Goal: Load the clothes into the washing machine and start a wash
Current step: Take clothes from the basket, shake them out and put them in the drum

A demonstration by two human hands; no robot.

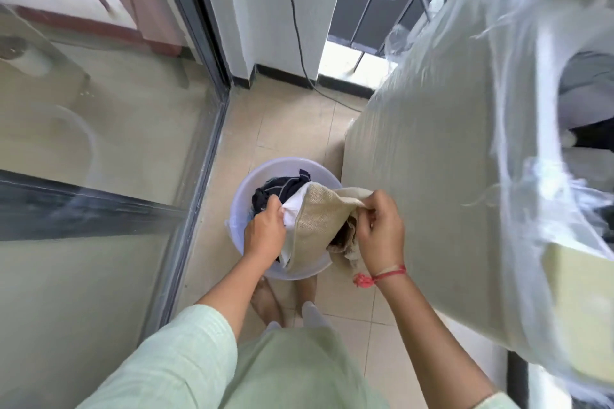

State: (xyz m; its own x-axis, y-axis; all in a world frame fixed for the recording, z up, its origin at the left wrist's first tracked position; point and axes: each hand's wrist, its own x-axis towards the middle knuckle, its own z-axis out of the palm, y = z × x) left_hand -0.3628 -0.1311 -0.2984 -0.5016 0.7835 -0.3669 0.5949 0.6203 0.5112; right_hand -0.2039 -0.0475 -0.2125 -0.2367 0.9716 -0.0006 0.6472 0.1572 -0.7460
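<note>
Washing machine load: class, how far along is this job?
Done: some clothes already lie in the machine. In hand: left hand and right hand grip a beige cloth over the basin. Left: dark clothes remain there; whether the wash has started cannot be seen.

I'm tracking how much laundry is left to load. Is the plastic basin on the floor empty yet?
Not empty. The basin holds a dark striped garment and white cloth; both hands grip a beige piece above it.
</note>
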